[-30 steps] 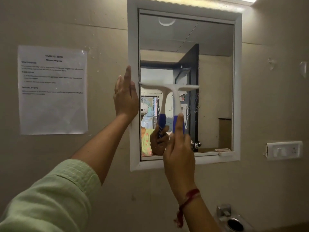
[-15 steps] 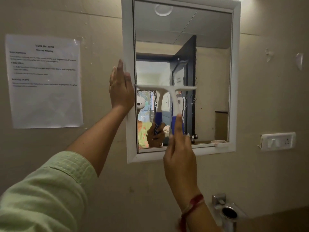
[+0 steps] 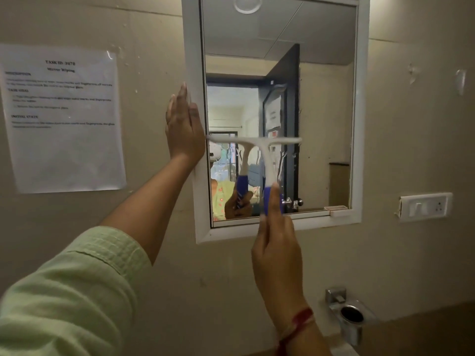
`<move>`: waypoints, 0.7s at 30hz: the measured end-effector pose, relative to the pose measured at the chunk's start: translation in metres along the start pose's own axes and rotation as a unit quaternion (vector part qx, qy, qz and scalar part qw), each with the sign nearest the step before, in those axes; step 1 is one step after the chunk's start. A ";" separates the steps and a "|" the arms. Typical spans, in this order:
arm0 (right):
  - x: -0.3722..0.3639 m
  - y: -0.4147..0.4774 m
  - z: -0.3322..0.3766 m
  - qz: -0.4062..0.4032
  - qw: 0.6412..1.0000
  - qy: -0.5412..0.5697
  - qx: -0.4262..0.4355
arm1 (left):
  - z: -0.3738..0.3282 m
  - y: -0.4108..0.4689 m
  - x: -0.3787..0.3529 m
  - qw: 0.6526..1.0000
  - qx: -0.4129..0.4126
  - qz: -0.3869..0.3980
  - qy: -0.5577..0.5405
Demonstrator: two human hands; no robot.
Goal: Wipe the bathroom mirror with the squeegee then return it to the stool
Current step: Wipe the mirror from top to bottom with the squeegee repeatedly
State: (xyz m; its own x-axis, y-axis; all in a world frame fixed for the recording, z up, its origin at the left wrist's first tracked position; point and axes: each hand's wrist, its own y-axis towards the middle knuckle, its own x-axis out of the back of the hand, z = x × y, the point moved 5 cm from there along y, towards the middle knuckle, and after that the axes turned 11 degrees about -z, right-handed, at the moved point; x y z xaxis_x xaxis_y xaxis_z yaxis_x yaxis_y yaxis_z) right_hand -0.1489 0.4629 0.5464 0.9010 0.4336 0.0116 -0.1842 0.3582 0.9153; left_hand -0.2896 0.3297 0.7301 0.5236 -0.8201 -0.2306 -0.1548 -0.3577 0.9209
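The white-framed bathroom mirror (image 3: 359, 124) hangs on the beige wall. A squeegee (image 3: 267, 155) with a white blade and a blue grip lies flat against the left half of the glass, its blade level at about mid height. My right hand (image 3: 277, 242) is shut on the blue grip, with one finger stretched up along it. My left hand (image 3: 183, 129) is pressed flat, fingers together and pointing up, on the mirror's left frame edge. The stool is out of view.
A printed task sheet (image 3: 64, 119) is taped to the wall on the left. A switch and socket plate (image 3: 425, 206) sits right of the mirror. A chrome holder (image 3: 349, 314) is mounted low on the wall, below the mirror's right corner.
The squeegee blade has slid down the glass, from upper-middle to about mid height. My left hand has stayed on the frame. The camera has tilted down a little.
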 end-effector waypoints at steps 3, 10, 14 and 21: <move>0.003 -0.034 -0.009 0.021 0.999 0.001 -0.028 | 0.000 0.000 0.001 1.000 0.002 0.003 -0.005; 0.004 0.045 0.013 -0.043 0.999 0.006 0.028 | -0.003 -0.002 0.002 1.000 0.015 0.012 -0.012; 0.005 0.041 0.010 -0.034 0.999 -0.009 0.033 | -0.001 -0.002 0.000 1.000 0.009 0.015 -0.017; 0.001 -0.042 -0.011 0.023 0.999 0.014 -0.031 | -0.001 -0.002 0.000 1.000 0.015 0.013 -0.015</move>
State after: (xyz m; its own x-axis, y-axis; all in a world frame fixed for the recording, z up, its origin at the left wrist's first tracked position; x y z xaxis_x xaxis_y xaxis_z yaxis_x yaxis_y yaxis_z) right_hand -0.1447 0.4574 0.5036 0.8797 0.4736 0.0419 -0.2508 0.3873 0.8872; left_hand -0.2883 0.3309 0.7284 0.4938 -0.8424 -0.2157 -0.1943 -0.3487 0.9169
